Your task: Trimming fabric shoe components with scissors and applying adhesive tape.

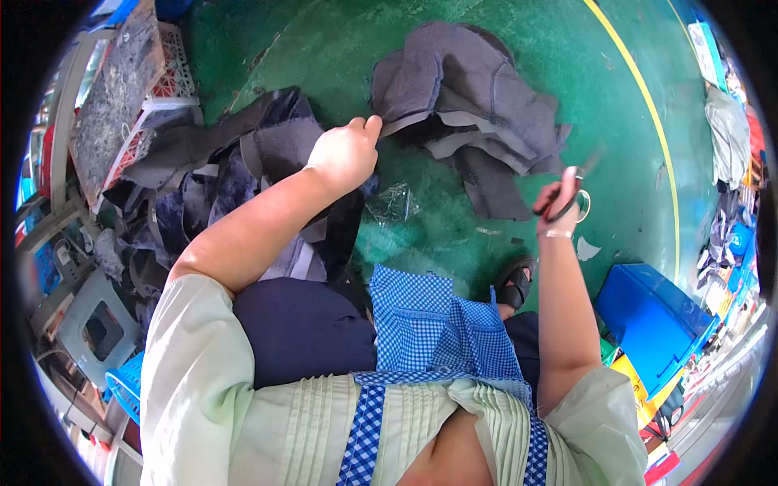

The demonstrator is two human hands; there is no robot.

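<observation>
My left hand (347,152) pinches the near edge of a dark grey fabric piece (462,77), one of several sewn, layered pieces with visible seams bunched on the green floor ahead. To the right of that fabric, my right hand (559,202) is closed round a pair of scissors (584,206) with looped handles. Their blades point up and away, smeared by motion, apart from the cloth. Left of my left forearm lies a heap of dark fabric pieces (219,174), some with a shiny, plush-like face. A blue checked apron (413,320) hangs over my lap.
A clear plastic scrap (393,204) lies between the two fabric piles. At the right stand a blue bin (652,316) and cluttered goods along the wall. On the left are a grey stool (101,324) and a red-and-white crate (174,73). A yellow line (648,101) crosses the floor.
</observation>
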